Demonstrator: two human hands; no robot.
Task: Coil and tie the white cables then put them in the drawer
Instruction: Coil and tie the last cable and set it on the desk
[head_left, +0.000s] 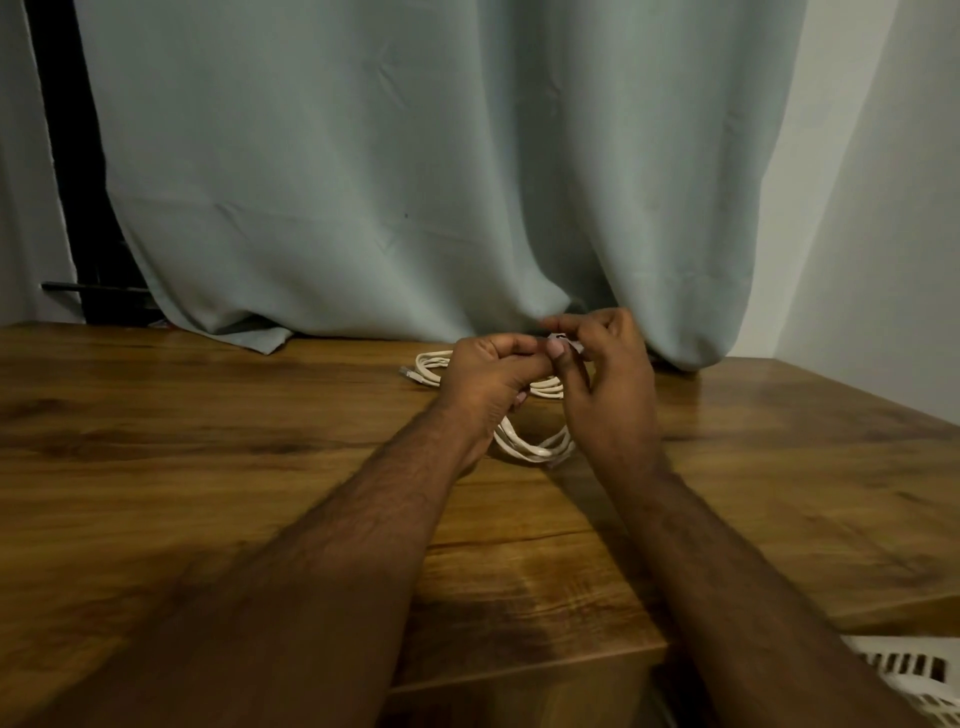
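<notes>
Both hands met over the table (208, 467): my left hand (488, 384) gripped the coiled cable (535, 449) steady so my right hand (608, 384) could pinch its tie (558, 340).

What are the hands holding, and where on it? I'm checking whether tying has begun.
Both hands, left hand and right hand, hold one coiled white cable at its top, loops hanging below; the exact grip is hidden.
</notes>
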